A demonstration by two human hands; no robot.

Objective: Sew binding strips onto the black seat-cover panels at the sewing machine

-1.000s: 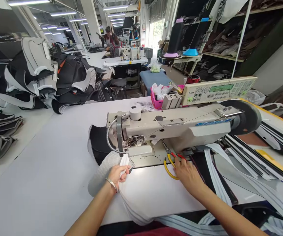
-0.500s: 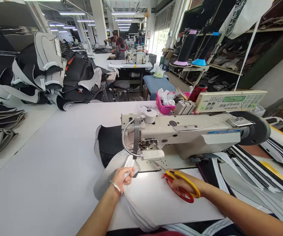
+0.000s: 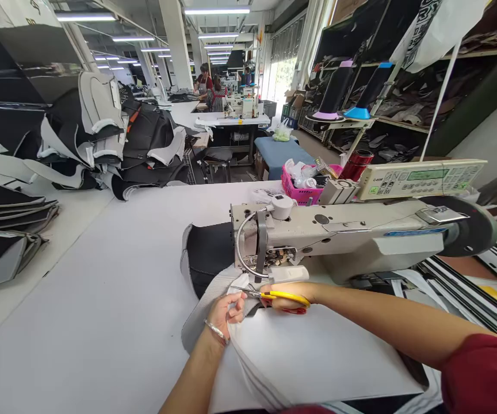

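Observation:
My left hand (image 3: 228, 313) pinches a white fabric strip (image 3: 248, 368) just in front of the sewing machine (image 3: 300, 224). The strip trails down from the hand over the table's front edge. In my right hand (image 3: 281, 296) is a pair of scissors (image 3: 294, 297) with one yellow and one red handle. Their blades lie across the strip, close to my left fingertips; whether they are parted is hard to see. A black and grey fabric piece (image 3: 209, 253) lies on the white table, partly under the machine head, its grey mesh side beneath my left hand.
A pink basket (image 3: 302, 192) of small items stands behind the machine, near a control panel (image 3: 421, 179) and thread cones (image 3: 335, 92). Stacked black and grey pieces (image 3: 11, 213) lie at the left. More strips lie at the right. Two people work in the background.
My right hand has moved left with the scissors, bringing their blades from beside the machine bed to the white strip. My left hand keeps its pinch. The whole view has shifted slightly.

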